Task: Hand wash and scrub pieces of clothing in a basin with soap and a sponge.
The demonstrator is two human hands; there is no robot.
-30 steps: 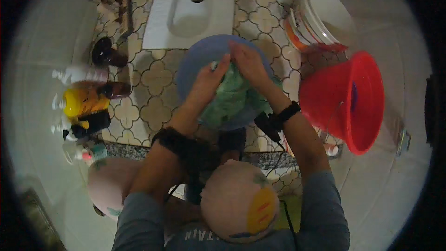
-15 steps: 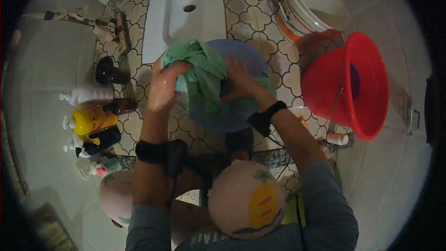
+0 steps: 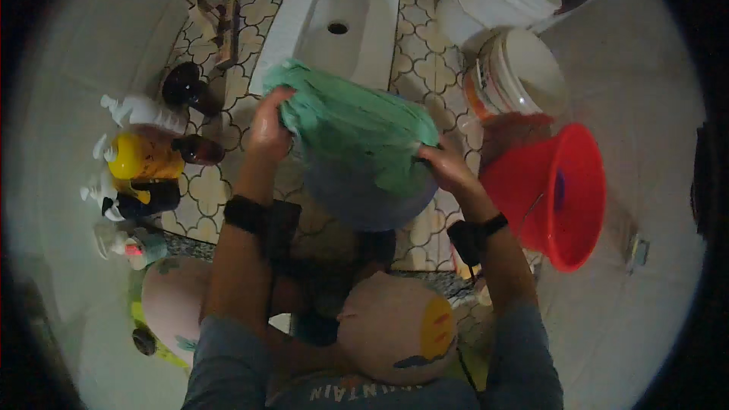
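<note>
A wet-looking green cloth (image 3: 361, 118), perhaps a garment, is stretched between my two hands over a blue-grey basin (image 3: 364, 209). My left hand (image 3: 272, 125) grips its upper left end, fingers closed round the fabric. At the right end, my right hand (image 3: 449, 165) pinches the cloth's edge between thumb and fingers. The lower part of the cloth hangs down toward the basin and hides much of its inside. Both wrists wear black bands with a dark box attached.
A white squat toilet (image 3: 334, 11) lies beyond the basin. On the right stand a red bucket (image 3: 524, 182) and white buckets (image 3: 493, 0). Along the left wall are several pump bottles, one yellow (image 3: 148, 156), a dark brush or cup (image 3: 190, 89) and a wooden piece (image 3: 226, 34).
The bunched green cloth has been spread out sideways. My right hand has moved right and now grips its edge; the left still holds the other end. The view has shifted.
</note>
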